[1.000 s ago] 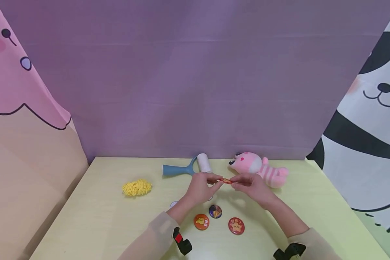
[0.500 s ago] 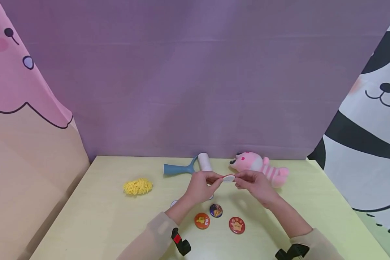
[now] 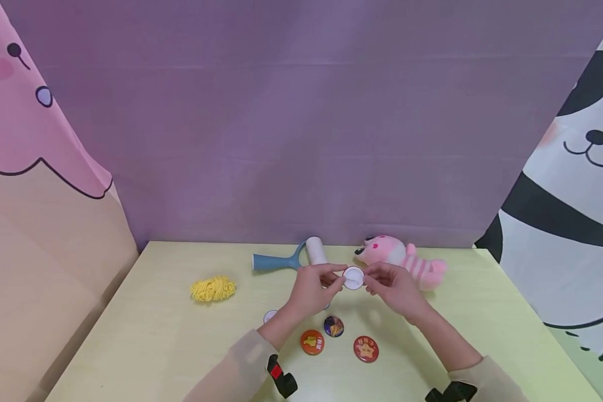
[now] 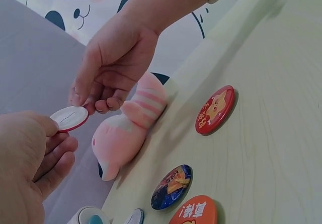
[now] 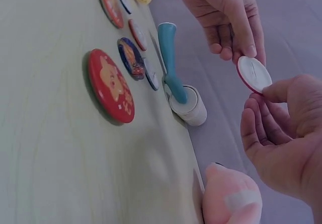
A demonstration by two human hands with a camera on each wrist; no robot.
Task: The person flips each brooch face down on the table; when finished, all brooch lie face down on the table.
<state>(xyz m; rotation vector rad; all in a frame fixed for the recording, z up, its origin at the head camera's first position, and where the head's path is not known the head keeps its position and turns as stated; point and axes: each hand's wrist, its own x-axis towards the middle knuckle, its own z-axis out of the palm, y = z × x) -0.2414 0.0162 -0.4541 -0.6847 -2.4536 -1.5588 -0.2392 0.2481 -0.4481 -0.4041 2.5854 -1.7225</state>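
Note:
A round pin-back button badge (image 3: 353, 278) is held up above the table, its white back with a thin pin facing the head camera. The badge's rim (image 4: 70, 128) looks red in the left wrist view. My left hand (image 3: 311, 289) pinches its left edge between thumb and fingers. On the opposite edge, my right hand (image 3: 398, 290) pinches it the same way. Below the hands lie a red star badge (image 3: 365, 349), an orange thumbs-up badge (image 3: 312, 342) and a dark blue picture badge (image 3: 334, 326). Partly hidden by my left arm is a white-backed badge (image 3: 269, 316).
Behind my left hand lies a blue-handled lint roller (image 3: 276, 262). A pink striped plush toy (image 3: 389, 251) lies behind my right hand. Yellow yarn (image 3: 213, 288) sits to the left. A purple cloth (image 3: 301, 139) hangs along the table's (image 3: 146, 335) back edge.
Between my fingers the badge has turned over, from its red printed face seen nearly edge-on to its white back facing the head camera. Both hands stay nearly in place.

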